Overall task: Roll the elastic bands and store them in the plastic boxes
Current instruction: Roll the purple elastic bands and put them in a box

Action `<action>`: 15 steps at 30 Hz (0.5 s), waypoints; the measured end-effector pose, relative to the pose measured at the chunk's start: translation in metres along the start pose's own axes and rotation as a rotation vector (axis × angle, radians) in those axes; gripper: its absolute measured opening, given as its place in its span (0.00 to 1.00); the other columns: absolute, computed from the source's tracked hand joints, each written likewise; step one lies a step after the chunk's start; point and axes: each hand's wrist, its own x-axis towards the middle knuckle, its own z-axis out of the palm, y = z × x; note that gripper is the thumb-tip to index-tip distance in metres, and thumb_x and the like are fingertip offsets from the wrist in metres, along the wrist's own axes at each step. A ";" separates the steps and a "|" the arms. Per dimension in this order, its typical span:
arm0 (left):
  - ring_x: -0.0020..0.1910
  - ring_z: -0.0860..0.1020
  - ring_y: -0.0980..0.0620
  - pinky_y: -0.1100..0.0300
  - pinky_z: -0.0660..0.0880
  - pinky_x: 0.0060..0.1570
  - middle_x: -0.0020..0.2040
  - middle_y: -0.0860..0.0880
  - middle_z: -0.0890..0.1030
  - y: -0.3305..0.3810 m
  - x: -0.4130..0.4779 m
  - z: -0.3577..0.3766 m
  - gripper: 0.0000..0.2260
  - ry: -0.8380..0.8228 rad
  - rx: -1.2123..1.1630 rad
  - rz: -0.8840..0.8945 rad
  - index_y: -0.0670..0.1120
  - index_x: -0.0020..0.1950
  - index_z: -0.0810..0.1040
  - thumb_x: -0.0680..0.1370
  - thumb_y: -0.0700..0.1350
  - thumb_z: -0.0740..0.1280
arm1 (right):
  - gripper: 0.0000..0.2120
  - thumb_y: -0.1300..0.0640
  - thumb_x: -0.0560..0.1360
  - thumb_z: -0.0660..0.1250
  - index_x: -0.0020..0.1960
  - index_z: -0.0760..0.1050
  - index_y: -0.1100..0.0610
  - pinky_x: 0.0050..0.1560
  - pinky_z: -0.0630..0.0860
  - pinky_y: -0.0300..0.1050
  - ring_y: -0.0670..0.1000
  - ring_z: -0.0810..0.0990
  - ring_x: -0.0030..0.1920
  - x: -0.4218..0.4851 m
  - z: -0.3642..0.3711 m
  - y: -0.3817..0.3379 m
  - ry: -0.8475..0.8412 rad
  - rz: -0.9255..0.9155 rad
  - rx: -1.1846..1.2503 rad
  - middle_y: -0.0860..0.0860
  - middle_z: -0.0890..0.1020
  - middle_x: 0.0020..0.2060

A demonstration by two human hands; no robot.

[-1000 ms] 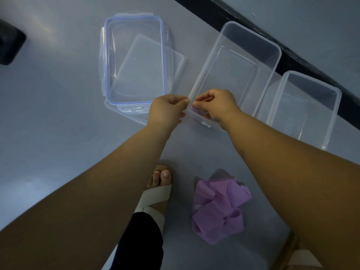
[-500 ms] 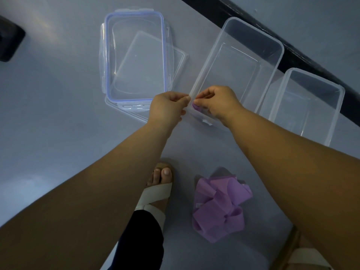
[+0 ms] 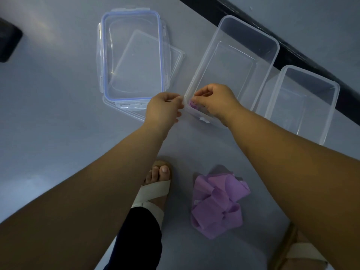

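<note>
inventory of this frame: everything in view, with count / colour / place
middle box: 1, clear, open, floor ahead
right box: 1, clear, open, right of the middle box
blue-seal lid: 1, clear with blue seal, left of the middle box
plain lid: 1, clear, askew under the blue-seal lid
rolled band: 1, purple, middle box's near-left corner
loose bands: 1 heap, purple, floor between the feet
dark object: 1, black, left edge, cut off
strip: 1, black, behind the boxes
floor: grey
left foot: pale sandal, bottom centre
right foot: pale sandal, bottom right
left hand: fingers curled at the box's corner rim
right hand: pinches the rolled band
</note>
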 end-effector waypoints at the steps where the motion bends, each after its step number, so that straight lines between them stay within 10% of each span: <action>1: 0.36 0.77 0.52 0.60 0.76 0.35 0.41 0.47 0.79 -0.002 -0.001 0.000 0.06 0.004 -0.009 -0.011 0.44 0.53 0.76 0.79 0.44 0.62 | 0.05 0.58 0.71 0.71 0.46 0.78 0.55 0.46 0.74 0.40 0.47 0.76 0.42 -0.002 -0.001 0.000 0.031 -0.029 -0.035 0.46 0.77 0.38; 9: 0.31 0.75 0.50 0.58 0.75 0.33 0.34 0.46 0.77 -0.047 -0.048 0.019 0.10 -0.082 0.117 -0.050 0.46 0.37 0.72 0.78 0.42 0.63 | 0.03 0.59 0.74 0.65 0.46 0.77 0.57 0.40 0.69 0.31 0.43 0.70 0.35 -0.088 -0.015 0.048 0.323 -0.497 -0.128 0.48 0.74 0.39; 15: 0.57 0.75 0.45 0.58 0.69 0.54 0.58 0.44 0.76 -0.093 -0.086 0.049 0.19 -0.566 0.868 0.204 0.45 0.60 0.75 0.72 0.51 0.71 | 0.16 0.49 0.65 0.69 0.49 0.79 0.57 0.48 0.72 0.43 0.50 0.76 0.45 -0.161 -0.008 0.149 0.189 -0.191 -0.333 0.52 0.78 0.45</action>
